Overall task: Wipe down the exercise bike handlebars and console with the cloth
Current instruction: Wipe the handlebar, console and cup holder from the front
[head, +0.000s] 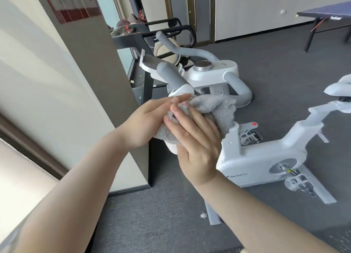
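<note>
A white exercise bike (256, 157) stands in front of me, with grey handlebars (171, 76) and a white console (218, 72) carrying a round silver knob. A fluffy grey cloth (214, 106) is bunched over the near end of the handlebar assembly. My left hand (150, 120) holds the cloth from the left, fingers pressed on it. My right hand (195, 140) lies flat against the cloth from the front, fingers spread upward. The part of the bike under the cloth is hidden.
A grey pillar (106, 82) rises close on the left of the bike. Behind it stands a treadmill (152, 36) with black rails. A blue table-tennis table (326, 13) is at the far right. The bike's seat (340, 89) juts in at right. Grey carpet covers the floor.
</note>
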